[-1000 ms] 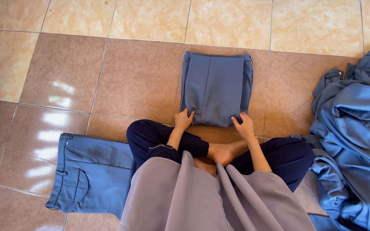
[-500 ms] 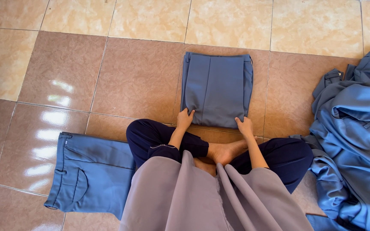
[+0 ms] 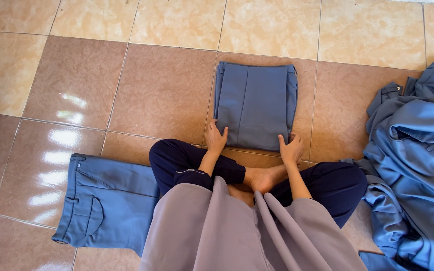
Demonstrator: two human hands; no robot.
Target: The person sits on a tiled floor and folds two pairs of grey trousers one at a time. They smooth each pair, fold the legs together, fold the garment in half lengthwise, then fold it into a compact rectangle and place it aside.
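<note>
Where grips rest: folded trousers [image 3: 255, 103] btwn.

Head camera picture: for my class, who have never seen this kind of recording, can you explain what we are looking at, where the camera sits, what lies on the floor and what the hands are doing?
There is no machine here. The camera is worn on a person's head and looks down, so you see their own crossed legs and both arms. The person sits on a tiled floor. In front of them lies a folded blue garment, a neat rectangle. The left hand and the right hand rest flat on its near corners; neither grips or lifts it. To the person's left lies a flat pair of blue trousers, partly hidden under their grey clothing. To their right sits a loose heap of blue clothes, unfolded.
</note>
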